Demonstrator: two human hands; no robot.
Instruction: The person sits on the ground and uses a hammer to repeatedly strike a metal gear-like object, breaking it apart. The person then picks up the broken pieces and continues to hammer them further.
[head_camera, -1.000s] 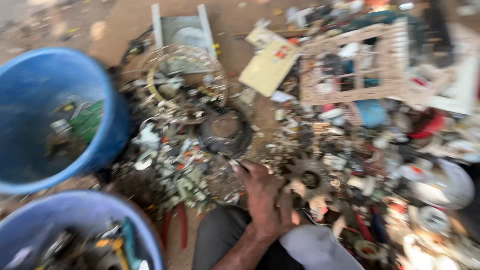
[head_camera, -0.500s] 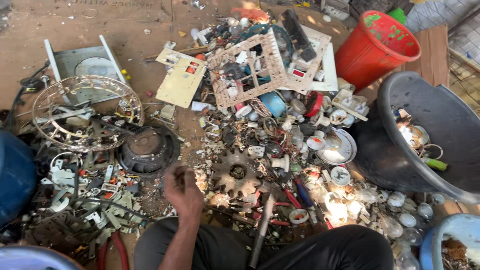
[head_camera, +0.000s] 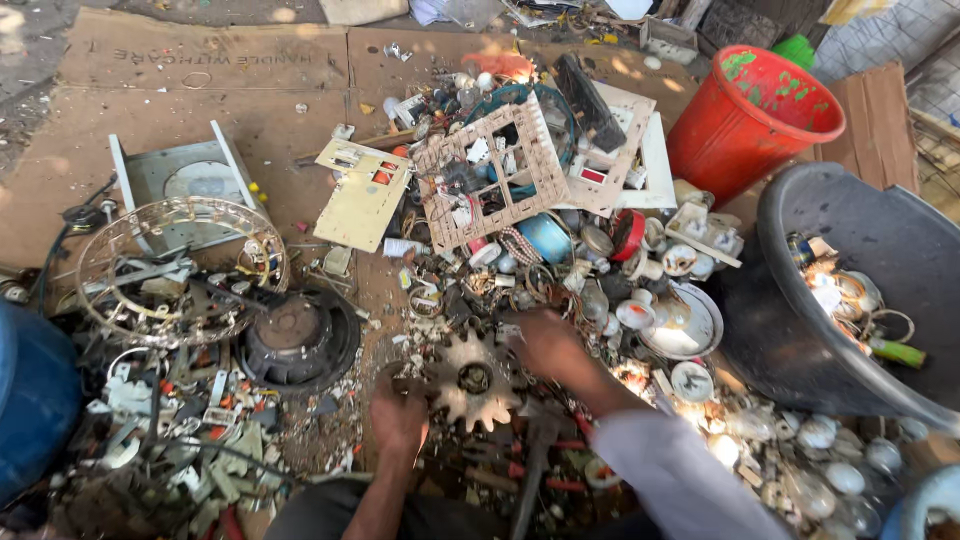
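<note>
Dark tub (head_camera: 800, 350): bulb parts and metal caps held | red bucket (head_camera: 740, 130): contents hidden | toothed gear (head_camera: 472, 378) lying on scrap-covered floor | left hand (head_camera: 398, 412) closed on gear edge | right hand (head_camera: 545, 345) blurred, touching gear, grip indeterminable.

A round, toothed metal gear wheel (head_camera: 473, 378), rust-brown and dull, lies flat on the scrap heap, face up; pointed teeth ring its rim; a dark round hub hole sits at its centre; its left edge meets the left hand (head_camera: 398, 412); its upper right edge meets the right hand (head_camera: 548, 343).
</note>
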